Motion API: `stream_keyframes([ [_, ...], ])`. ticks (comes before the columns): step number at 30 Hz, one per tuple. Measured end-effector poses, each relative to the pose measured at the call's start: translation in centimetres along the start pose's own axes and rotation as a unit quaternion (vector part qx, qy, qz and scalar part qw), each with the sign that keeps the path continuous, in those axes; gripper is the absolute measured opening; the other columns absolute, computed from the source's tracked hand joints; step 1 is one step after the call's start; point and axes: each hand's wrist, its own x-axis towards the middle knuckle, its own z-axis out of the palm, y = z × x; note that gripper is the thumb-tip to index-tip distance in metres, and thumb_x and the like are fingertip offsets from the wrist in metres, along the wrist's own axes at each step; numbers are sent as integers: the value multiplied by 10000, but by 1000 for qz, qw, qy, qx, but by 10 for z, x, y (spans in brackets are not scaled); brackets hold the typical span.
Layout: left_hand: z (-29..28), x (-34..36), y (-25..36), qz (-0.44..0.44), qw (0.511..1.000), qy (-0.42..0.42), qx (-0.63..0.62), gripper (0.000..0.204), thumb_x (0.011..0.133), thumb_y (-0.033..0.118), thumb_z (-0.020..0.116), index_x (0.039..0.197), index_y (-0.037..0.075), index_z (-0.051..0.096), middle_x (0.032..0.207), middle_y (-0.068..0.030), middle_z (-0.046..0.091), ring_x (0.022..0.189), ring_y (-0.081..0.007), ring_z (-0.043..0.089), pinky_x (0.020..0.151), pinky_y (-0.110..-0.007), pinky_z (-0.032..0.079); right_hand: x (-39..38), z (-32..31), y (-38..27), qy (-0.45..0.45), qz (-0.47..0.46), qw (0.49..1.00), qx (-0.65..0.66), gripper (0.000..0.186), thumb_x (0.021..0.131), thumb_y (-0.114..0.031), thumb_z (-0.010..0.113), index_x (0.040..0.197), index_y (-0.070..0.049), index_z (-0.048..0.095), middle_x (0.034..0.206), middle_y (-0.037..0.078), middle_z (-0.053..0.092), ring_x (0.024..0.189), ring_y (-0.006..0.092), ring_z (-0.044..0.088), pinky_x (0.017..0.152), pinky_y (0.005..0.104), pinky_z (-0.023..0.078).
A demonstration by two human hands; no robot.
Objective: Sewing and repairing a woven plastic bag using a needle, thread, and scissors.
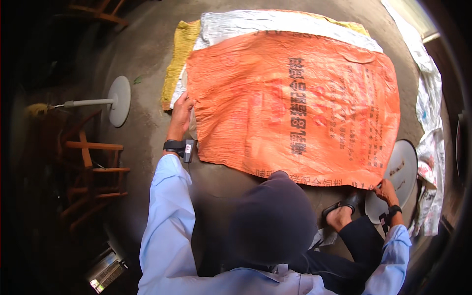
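A large orange woven sack [226,98] with dark and red print lies spread out flat in front of me. Under it, a white woven sack [275,20] and a yellow one [183,49] stick out along the far and left sides. My left hand [182,114] is closed on the orange sack's crinkled left edge, its fingertips partly hidden by the fabric. At the near right corner, the fingers of my right hand [387,192] pinch the orange sack's hem. Both wrists wear dark bands with small boxes.
Beneath and beside the right corner is a round grey disc [405,164]. White sheeting [428,113] runs along the right side. A round white disc base on a pole [119,102] and wooden stools [93,169] are at left. My sandalled foot [340,216] is near the sack.
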Motion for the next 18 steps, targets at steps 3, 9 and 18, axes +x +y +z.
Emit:
stream_keyframes([
  [3, -11, 0, 2, 3, 999, 23, 24, 616, 919, 2, 566, 1524, -31, 452, 1294, -76, 656, 1081, -124, 624, 976, -272, 483, -1, -12, -22, -21, 16, 1000, 6, 433, 834, -447, 777, 952, -31, 784, 773, 281, 696, 772, 461, 706, 722, 511, 558],
  [9, 15, -11, 12, 2, 1000, 20, -8, 646, 933, 12, 574, 1552, -57, 405, 1313, -71, 634, 1106, -121, 600, 1021, -258, 460, -5, -16, -22, 5, -9, 1000, -4, 383, 801, -334, 820, 1026, -28, 771, 816, 272, 718, 744, 446, 709, 716, 494, 561],
  [18, -6, 1, 10, -12, 999, -15, -30, 656, 966, 90, 615, 1569, -42, 393, 1414, -74, 598, 1227, -125, 574, 1104, -278, 420, -6, -22, -37, 12, -15, 999, 43, 405, 815, -279, 803, 1128, -27, 753, 939, 323, 715, 901, 401, 749, 818, 482, 570],
])
